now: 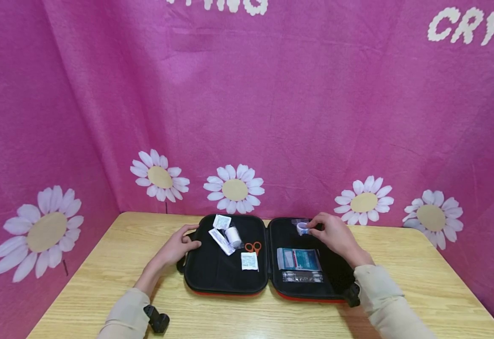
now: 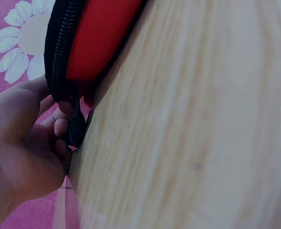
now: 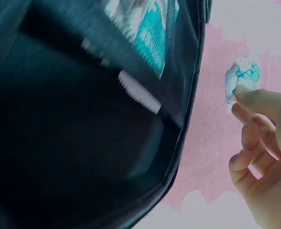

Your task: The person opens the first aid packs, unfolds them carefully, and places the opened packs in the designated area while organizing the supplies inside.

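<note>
A black-lined case (image 1: pixel 225 280) with a red outside lies open on the table. My left hand (image 1: pixel 179 247) grips its left edge, thumb over the rim; in the left wrist view the fingers curl beside the zipper (image 2: pixel 59 57) and a black strap piece (image 2: pixel 76 126). At the back of the right half, my right hand (image 1: pixel 336 238) pinches a small white roll in a clear wrapper (image 1: pixel 302 229) between thumb and index finger. The right wrist view shows blue print on that wrapper, held past the case rim. Below it lie a teal packet (image 1: pixel 299 259) and a clear packet (image 1: pixel 302 277).
The left half holds orange-handled scissors (image 1: pixel 253 246), a wrapped white bandage roll (image 1: pixel 233 237), a long white packet (image 1: pixel 221 242) and two square packets, one at the back (image 1: pixel 222 221). A pink daisy-print cloth (image 1: pixel 289 117) hangs right behind the wooden table (image 1: pixel 196 320).
</note>
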The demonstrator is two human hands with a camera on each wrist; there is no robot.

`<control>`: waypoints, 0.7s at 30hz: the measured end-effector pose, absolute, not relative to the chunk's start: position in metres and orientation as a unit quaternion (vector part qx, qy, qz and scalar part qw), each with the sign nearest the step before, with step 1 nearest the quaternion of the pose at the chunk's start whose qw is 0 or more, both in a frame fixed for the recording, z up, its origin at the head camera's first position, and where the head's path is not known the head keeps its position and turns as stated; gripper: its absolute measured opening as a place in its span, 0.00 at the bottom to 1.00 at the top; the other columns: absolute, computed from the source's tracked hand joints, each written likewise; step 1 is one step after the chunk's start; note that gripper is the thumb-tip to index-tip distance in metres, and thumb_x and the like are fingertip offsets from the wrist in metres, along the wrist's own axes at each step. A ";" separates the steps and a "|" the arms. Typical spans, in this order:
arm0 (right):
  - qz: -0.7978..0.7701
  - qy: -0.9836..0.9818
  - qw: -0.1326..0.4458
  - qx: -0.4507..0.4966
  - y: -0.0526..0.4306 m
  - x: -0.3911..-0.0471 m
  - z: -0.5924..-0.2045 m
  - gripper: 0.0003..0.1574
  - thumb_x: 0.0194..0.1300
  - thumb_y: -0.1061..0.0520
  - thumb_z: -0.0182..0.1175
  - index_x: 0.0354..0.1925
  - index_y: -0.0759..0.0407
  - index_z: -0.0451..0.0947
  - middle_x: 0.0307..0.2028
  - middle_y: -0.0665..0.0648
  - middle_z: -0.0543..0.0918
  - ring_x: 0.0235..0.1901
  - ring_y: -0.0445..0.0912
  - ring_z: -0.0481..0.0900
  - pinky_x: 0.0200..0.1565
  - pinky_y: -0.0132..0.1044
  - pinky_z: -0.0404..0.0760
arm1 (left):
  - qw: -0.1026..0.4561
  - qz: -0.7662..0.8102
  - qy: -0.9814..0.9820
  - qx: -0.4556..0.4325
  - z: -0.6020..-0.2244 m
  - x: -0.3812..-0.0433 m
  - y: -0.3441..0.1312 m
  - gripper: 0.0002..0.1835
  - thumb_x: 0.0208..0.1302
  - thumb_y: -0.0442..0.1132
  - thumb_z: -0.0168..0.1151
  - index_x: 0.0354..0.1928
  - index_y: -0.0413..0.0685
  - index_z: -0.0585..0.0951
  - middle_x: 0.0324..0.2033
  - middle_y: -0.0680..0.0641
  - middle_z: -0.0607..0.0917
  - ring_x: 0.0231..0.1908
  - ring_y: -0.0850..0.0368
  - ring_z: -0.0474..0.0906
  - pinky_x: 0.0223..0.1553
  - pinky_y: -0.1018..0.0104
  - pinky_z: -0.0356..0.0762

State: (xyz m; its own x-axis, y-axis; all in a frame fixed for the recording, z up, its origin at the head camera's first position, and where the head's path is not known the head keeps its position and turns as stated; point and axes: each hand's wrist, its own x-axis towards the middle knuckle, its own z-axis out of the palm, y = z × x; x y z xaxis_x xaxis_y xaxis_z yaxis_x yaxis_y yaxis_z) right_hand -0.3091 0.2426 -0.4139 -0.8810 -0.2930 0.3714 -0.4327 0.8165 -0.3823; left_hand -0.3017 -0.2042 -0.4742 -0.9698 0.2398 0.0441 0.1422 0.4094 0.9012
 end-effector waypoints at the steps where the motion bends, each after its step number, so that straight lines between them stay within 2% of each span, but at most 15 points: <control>1: 0.232 -0.942 0.151 0.191 0.245 -0.309 -0.415 0.03 0.58 0.61 0.71 0.33 0.57 0.87 0.35 0.53 0.85 0.30 0.42 0.76 0.34 0.37 0.75 | 0.047 0.531 0.839 0.112 -0.475 -0.302 -0.204 0.32 0.67 0.35 0.62 0.70 0.37 0.65 0.18 0.53 0.73 0.20 0.64 0.66 0.25 0.71 0.64; 12: 0.214 -0.946 0.158 0.186 0.273 -0.307 -0.423 0.03 0.56 0.63 0.71 0.30 0.56 0.86 0.33 0.55 0.87 0.29 0.42 0.77 0.33 0.39 0.75 | 0.043 0.533 0.836 0.123 -0.474 -0.301 -0.203 0.32 0.67 0.36 0.62 0.70 0.34 0.64 0.18 0.53 0.73 0.19 0.64 0.65 0.23 0.71 0.65; 21: 0.214 -0.948 0.155 0.179 0.290 -0.301 -0.425 0.04 0.53 0.65 0.71 0.30 0.58 0.86 0.34 0.56 0.86 0.27 0.42 0.73 0.30 0.37 0.74 | 0.045 0.532 0.837 0.114 -0.476 -0.302 -0.204 0.32 0.67 0.36 0.62 0.70 0.36 0.65 0.18 0.54 0.72 0.19 0.64 0.65 0.23 0.71 0.65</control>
